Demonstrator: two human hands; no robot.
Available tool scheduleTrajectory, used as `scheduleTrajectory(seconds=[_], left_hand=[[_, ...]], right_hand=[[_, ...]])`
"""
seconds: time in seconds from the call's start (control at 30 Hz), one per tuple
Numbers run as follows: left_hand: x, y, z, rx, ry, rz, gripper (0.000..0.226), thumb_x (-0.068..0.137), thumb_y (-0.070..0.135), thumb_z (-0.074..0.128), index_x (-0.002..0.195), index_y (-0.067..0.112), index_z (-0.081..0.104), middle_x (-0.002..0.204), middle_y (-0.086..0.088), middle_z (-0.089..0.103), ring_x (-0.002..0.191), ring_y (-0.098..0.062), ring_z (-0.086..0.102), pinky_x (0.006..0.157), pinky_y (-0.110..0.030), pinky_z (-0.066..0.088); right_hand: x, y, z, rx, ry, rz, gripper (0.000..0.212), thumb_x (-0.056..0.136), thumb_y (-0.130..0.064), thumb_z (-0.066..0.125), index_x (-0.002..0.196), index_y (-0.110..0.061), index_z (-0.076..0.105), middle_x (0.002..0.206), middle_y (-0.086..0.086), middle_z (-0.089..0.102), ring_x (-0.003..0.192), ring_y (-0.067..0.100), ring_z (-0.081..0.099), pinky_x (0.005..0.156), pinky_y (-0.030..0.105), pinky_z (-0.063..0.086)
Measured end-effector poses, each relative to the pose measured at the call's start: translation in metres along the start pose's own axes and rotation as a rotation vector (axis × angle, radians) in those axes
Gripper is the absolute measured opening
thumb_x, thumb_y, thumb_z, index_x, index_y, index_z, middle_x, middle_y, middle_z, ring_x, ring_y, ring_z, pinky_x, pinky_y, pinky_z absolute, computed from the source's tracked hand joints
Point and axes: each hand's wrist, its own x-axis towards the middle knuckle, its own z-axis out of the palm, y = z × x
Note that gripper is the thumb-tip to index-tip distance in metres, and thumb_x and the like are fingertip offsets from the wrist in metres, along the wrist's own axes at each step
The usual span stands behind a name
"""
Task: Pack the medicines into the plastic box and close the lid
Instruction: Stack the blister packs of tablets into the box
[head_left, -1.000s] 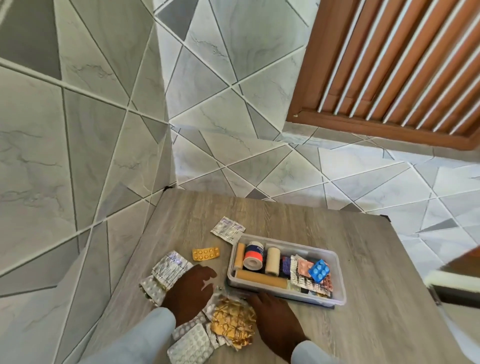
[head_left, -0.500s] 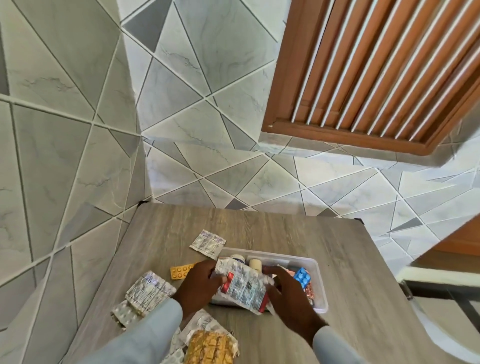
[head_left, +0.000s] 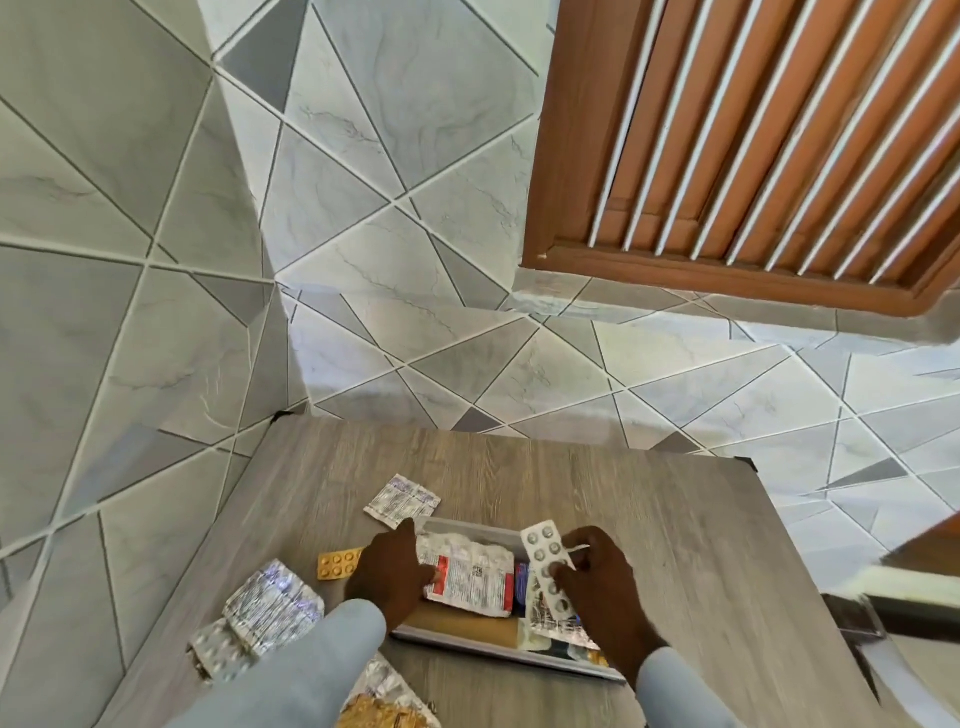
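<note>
Our left hand now presses a red-and-white packet into the box; our right hand newly pinches a silver blister.

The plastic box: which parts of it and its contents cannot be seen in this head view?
- Plastic box left end: behind left hand.
- Right end: behind right hand and its blister strip.
- Contents underneath: covered by red-and-white packet.
- Lid: not seen.
- Gold blister pack: cut by bottom edge.
</note>
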Motion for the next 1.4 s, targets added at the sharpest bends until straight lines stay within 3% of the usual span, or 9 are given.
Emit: scheduleTrajectory(seconds=[0.07, 0.2, 0.37, 0.5, 0.7, 1.0, 1.17, 1.3, 1.4], left_hand=[[-0.001, 0.004, 0.002, 0.086, -0.007, 0.027, 0.072, 0.086, 0.037, 0.064, 0.145, 0.021, 0.028, 0.141, -0.006, 0.049, 0.127, -0.024, 0.050, 0.100, -0.033, 0.043], [0.002, 0.008, 0.003, 0.239, -0.028, 0.095, 0.058, 0.089, 0.043, 0.054, 0.140, 0.022, 0.035, 0.141, -0.003, 0.047, 0.128, -0.023, 0.048, 0.102, -0.034, 0.041], [0.009, 0.003, 0.006, 0.245, -0.028, 0.122, 0.066, 0.090, 0.048, 0.051, 0.146, 0.023, 0.027, 0.146, -0.002, 0.043, 0.132, -0.022, 0.044, 0.105, -0.034, 0.038], [0.012, -0.006, 0.007, 0.173, -0.047, 0.157, 0.060, 0.091, 0.045, 0.050, 0.145, 0.025, 0.032, 0.149, 0.000, 0.041, 0.136, -0.020, 0.039, 0.110, -0.032, 0.031], [0.012, -0.021, -0.001, 0.154, -0.036, 0.221, 0.048, 0.095, 0.039, 0.045, 0.140, 0.027, 0.040, 0.146, 0.001, 0.043, 0.133, -0.019, 0.040, 0.109, -0.031, 0.031], [0.011, -0.046, -0.012, 0.072, 0.008, 0.320, 0.041, 0.094, 0.033, 0.048, 0.135, 0.028, 0.047, 0.139, 0.003, 0.050, 0.127, -0.018, 0.047, 0.107, -0.029, 0.035], [0.010, -0.065, -0.028, -0.025, 0.039, 0.332, 0.035, 0.092, 0.024, 0.053, 0.126, 0.024, 0.057, 0.126, -0.002, 0.059, 0.116, -0.022, 0.054, 0.101, -0.031, 0.040], [0.012, -0.095, -0.041, -0.105, 0.093, 0.259, 0.031, 0.086, 0.015, 0.059, 0.116, 0.020, 0.063, 0.110, -0.008, 0.062, 0.106, -0.027, 0.058, 0.096, -0.034, 0.043], [0.008, -0.123, -0.048, -0.115, 0.091, 0.197, 0.028, 0.085, 0.012, 0.060, 0.112, 0.018, 0.064, 0.107, -0.008, 0.062, 0.104, -0.026, 0.058, 0.093, -0.032, 0.042]], right_hand=[[0.005, 0.004, 0.014, -0.026, 0.000, 0.000, 0.017, 0.075, -0.003, 0.074, 0.077, -0.012, 0.060, 0.068, 0.003, 0.062, 0.054, 0.013, 0.057, 0.047, 0.025, 0.048], [0.008, 0.007, 0.041, -0.054, -0.062, 0.015, 0.009, 0.074, -0.012, 0.076, 0.077, -0.015, 0.067, 0.075, 0.005, 0.070, 0.066, 0.013, 0.062, 0.069, 0.035, 0.054], [0.000, 0.010, 0.059, -0.268, -0.167, -0.044, 0.017, 0.086, -0.020, 0.063, 0.104, -0.023, 0.062, 0.101, -0.003, 0.064, 0.096, 0.015, 0.061, 0.088, 0.031, 0.051], [-0.010, 0.012, 0.063, -0.437, -0.271, -0.106, 0.040, 0.094, -0.027, 0.053, 0.133, -0.023, 0.047, 0.134, -0.005, 0.048, 0.128, 0.013, 0.042, 0.108, 0.021, 0.026], [-0.015, -0.004, 0.086, -0.666, -0.363, -0.157, 0.050, 0.094, -0.031, 0.047, 0.142, -0.025, 0.038, 0.147, 0.002, 0.038, 0.135, 0.022, 0.035, 0.115, 0.031, 0.025], [-0.016, -0.035, 0.117, -0.651, -0.418, -0.204, 0.049, 0.095, -0.025, 0.046, 0.143, -0.024, 0.037, 0.147, 0.009, 0.034, 0.134, 0.027, 0.039, 0.112, 0.030, 0.027], [-0.017, -0.037, 0.126, -0.752, -0.458, -0.193, 0.054, 0.093, -0.029, 0.050, 0.145, -0.023, 0.036, 0.144, 0.011, 0.034, 0.132, 0.032, 0.040, 0.112, 0.038, 0.032], [-0.019, -0.047, 0.129, -0.722, -0.377, -0.229, 0.049, 0.094, -0.030, 0.050, 0.140, -0.020, 0.041, 0.142, 0.009, 0.040, 0.130, 0.029, 0.044, 0.110, 0.038, 0.035], [-0.034, -0.055, 0.137, -0.676, -0.280, -0.374, 0.040, 0.095, -0.033, 0.048, 0.133, -0.022, 0.049, 0.134, 0.005, 0.050, 0.122, 0.023, 0.050, 0.104, 0.034, 0.038]])
